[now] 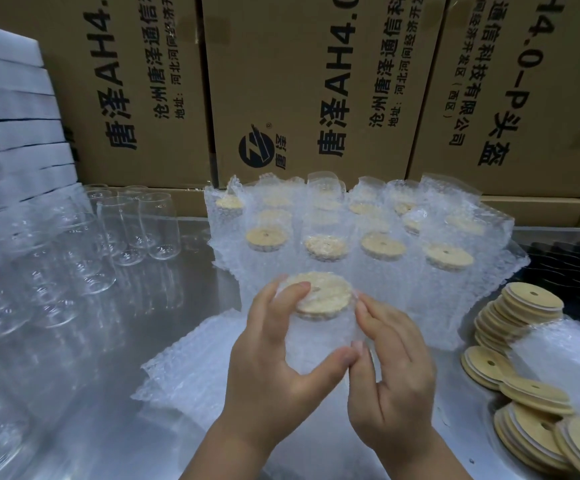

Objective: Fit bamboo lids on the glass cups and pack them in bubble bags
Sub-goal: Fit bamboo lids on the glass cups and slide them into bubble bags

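My left hand (278, 362) and right hand (394, 379) both grip a cup (319, 341) sheathed in a bubble bag (342, 327), above the steel table (195, 261). Its long axis stands nearly upright, leaning slightly away, with the bamboo lid (323, 295) on top, just before the packed cups (382, 244).

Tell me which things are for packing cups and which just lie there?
For the job: bubble-bagged glass cup with round bamboo lid, held by left hand and right hand; bare clear glass cups; loose round bamboo lids; flat bubble bags; packed lidded cups.
Just lying about: brown printed cardboard boxes; stacked white foam sheets.
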